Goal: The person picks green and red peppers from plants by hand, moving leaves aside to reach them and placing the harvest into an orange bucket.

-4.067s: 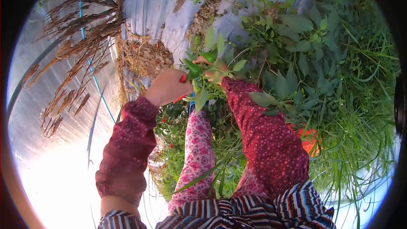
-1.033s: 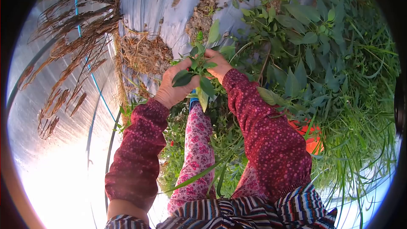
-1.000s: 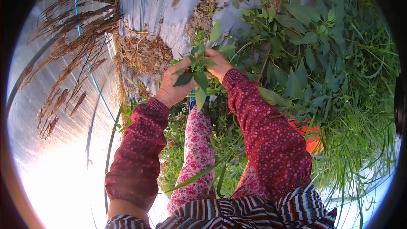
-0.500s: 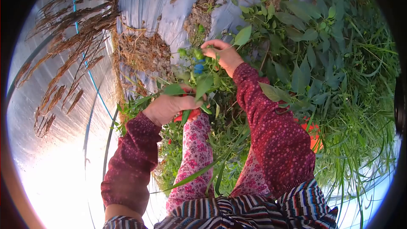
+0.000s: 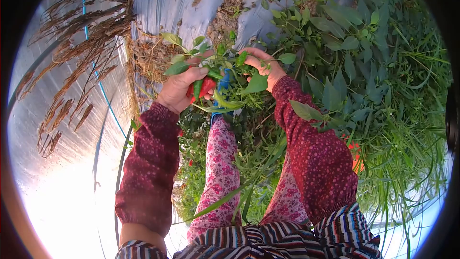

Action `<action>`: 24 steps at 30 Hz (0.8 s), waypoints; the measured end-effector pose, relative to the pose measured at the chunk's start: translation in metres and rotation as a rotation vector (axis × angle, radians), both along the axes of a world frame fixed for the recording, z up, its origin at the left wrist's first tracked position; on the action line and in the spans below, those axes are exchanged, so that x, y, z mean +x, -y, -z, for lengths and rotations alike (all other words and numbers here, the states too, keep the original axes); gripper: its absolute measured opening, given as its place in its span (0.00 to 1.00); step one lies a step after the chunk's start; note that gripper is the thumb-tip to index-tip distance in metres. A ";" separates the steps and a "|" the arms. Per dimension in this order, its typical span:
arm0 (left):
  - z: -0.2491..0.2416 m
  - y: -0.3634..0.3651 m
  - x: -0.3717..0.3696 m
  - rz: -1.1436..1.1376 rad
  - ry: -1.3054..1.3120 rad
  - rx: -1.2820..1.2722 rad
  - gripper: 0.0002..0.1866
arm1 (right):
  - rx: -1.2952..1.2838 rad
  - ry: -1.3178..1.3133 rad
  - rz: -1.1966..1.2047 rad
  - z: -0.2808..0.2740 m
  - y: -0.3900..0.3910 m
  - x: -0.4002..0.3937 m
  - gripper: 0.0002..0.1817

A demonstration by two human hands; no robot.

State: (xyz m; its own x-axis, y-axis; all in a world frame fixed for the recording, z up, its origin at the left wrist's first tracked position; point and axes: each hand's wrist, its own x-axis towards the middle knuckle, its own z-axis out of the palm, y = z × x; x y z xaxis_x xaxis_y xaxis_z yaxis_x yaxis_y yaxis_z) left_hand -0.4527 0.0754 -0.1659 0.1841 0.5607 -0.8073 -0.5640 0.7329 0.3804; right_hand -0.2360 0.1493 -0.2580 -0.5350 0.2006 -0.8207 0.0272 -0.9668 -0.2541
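Observation:
My left hand (image 5: 181, 85) is closed around several peppers: a red pepper (image 5: 207, 86) shows below the fingers, and a long green pepper (image 5: 197, 89) sticks out beside it. Leafy stems rise around that hand, and a leaf (image 5: 177, 68) covers part of it. To its right, my right hand (image 5: 266, 69) is curled, with its fingertips on a small green pepper (image 5: 242, 58) among the plant's stems. A broad leaf (image 5: 256, 84) hangs just under this hand and hides part of the fingers.
Dense pepper plants (image 5: 340, 62) and tall grass (image 5: 397, 139) fill the right side. Plastic sheeting (image 5: 163, 0) covers the soil ahead. Dry brown stalks (image 5: 81, 57) and a thin blue line (image 5: 103, 91) lie left. A blue shoe (image 5: 224, 84) stands below the hands; an orange-red object (image 5: 354, 153) sits in the grass.
My left hand has moved up and its peppers now show more clearly. My right hand has shifted slightly right and down, and the stems between the hands have moved with them.

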 end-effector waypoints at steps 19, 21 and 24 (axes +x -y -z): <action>-0.047 0.001 0.028 0.568 -0.327 -0.042 0.20 | 0.411 -0.017 -0.250 -0.083 0.023 0.010 0.16; -0.059 -0.004 0.032 0.750 -0.381 0.020 0.19 | 0.796 0.007 -0.631 -0.092 0.020 0.008 0.21; -0.070 0.001 0.037 0.895 -0.447 0.121 0.20 | 0.890 -0.007 -0.836 -0.116 0.016 0.013 0.19</action>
